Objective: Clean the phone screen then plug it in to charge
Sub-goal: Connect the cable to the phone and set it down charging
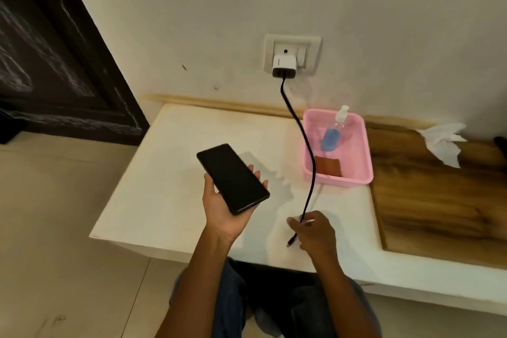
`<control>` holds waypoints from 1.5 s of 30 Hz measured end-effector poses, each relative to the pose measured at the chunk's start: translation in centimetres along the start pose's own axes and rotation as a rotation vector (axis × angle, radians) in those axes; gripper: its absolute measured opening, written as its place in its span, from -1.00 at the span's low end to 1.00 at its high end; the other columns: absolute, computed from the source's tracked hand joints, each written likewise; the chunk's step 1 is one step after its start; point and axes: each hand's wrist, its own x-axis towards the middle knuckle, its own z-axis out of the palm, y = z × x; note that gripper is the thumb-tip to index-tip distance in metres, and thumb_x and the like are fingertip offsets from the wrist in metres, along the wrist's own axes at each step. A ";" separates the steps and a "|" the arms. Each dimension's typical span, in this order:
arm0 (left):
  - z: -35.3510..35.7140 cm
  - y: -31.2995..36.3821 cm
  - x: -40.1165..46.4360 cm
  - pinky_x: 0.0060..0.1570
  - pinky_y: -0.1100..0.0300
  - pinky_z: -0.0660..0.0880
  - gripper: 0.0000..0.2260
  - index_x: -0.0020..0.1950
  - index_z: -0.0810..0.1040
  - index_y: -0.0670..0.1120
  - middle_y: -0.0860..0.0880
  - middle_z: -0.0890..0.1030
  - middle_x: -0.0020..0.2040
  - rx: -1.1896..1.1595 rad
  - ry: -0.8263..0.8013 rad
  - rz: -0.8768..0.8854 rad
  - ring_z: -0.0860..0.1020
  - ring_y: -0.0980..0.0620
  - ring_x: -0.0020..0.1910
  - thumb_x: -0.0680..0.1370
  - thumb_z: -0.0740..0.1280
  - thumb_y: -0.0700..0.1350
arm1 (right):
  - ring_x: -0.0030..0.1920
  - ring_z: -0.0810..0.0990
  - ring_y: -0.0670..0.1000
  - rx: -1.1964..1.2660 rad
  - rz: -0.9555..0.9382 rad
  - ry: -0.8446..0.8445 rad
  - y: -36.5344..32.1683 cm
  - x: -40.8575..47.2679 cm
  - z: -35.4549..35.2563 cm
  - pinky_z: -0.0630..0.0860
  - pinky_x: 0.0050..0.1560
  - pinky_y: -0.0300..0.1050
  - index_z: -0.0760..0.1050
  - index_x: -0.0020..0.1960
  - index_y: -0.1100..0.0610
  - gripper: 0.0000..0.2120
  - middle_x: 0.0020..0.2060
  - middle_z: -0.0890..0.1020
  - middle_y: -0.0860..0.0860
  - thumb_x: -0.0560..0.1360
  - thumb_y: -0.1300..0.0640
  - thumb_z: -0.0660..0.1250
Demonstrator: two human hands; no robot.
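Phone, screen up and dark, lies across the open palm of the left hand, cradled rather than clamped: the thumb rests along its left edge and fingertips peek past its right edge. It is held above the near-left part of the white ledge. Because nothing squeezes it, a tilt of the palm or a push from the plug could slide it off.

To the right, the right hand pinches the black cable a little above its free end, so the connector dangles below the fingers, loose. Held that far back, the tip may wobble and miss the port, or scrape the glass just cleaned.

Farther out, the cable rises over the left wall of the pink basket, which holds a spray bottle and a brown cloth, up to the white charger in the wall socket. Pulling the cable taut could drag the basket or loosen the charger. A crumpled tissue lies far right.
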 end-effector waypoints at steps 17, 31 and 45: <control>-0.1 1.3 2.0 0.04 -0.13 0.50 -0.35 0.25 0.50 -0.17 -0.23 0.56 0.11 -0.079 0.137 0.091 0.58 -0.17 0.02 0.59 -0.09 0.30 | -0.18 0.71 0.13 1.070 -0.169 -0.466 -7.2 -1.9 0.0 0.62 -0.23 -0.21 0.52 -0.26 0.15 -0.93 -0.24 0.71 0.14 0.30 0.22 0.41; 0.3 1.0 2.2 -0.19 -0.11 0.61 -0.36 0.18 0.51 -0.18 -0.22 0.57 0.10 -0.025 0.160 0.104 0.59 -0.18 0.02 0.59 -0.08 0.30 | -0.15 0.65 -0.20 0.306 -0.719 -0.058 -6.2 -2.5 1.8 0.51 -0.13 -0.46 0.63 -0.16 -0.02 -0.81 -0.20 0.68 -0.17 0.37 0.27 0.48; 0.7 0.8 2.1 -0.19 -0.12 0.61 -0.35 0.23 0.47 -0.18 -0.22 0.55 0.12 -0.034 0.197 0.101 0.58 -0.19 0.04 0.58 -0.08 0.32 | -0.21 0.60 -0.31 0.158 -0.823 0.066 -6.6 -3.1 2.3 0.50 -0.17 -0.51 0.57 -0.12 0.10 -0.87 -0.26 0.57 -0.28 0.38 0.21 0.49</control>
